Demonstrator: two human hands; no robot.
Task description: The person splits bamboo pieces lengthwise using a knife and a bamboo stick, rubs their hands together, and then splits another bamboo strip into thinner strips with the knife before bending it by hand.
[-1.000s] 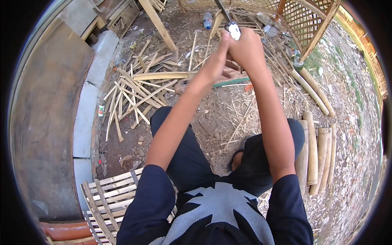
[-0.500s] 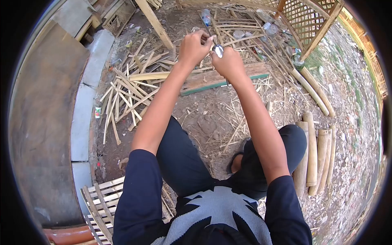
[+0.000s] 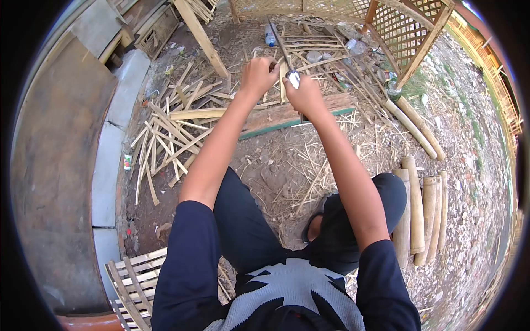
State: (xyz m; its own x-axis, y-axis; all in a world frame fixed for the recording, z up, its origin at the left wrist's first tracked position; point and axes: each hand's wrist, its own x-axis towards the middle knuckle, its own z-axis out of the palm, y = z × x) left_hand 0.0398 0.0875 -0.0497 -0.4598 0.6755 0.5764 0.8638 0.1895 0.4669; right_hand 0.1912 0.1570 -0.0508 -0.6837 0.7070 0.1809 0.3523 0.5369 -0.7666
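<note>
My right hand [image 3: 305,96] is wrapped around the handle of a long knife [image 3: 280,41]. Its thin dark blade points away and slightly left, and a shiny metal part shows by my thumb. Below the fist, the dark end of the handle sticks out. Left of the blade, my left hand [image 3: 258,76] is closed with curled fingers, apart from the metal; whatever it may hold is hidden. A pale bamboo strip [image 3: 283,85] shows between the two hands, and I cannot tell whether either touches it. Beneath them lies a wooden plank [image 3: 270,120] with a green edge.
Split bamboo strips [image 3: 165,129] are heaped at the left, beside a wooden post [image 3: 201,38]. Cut bamboo poles [image 3: 417,209] lie by my right knee, with two more poles [image 3: 411,127] beyond. A slatted bamboo piece [image 3: 135,281] sits lower left. A lattice panel [image 3: 417,36] stands upper right.
My left hand has moved down and left, away from the blade. The knife's blade now shows at greater length. My right hand has come slightly lower, and the view has shifted a little.
</note>
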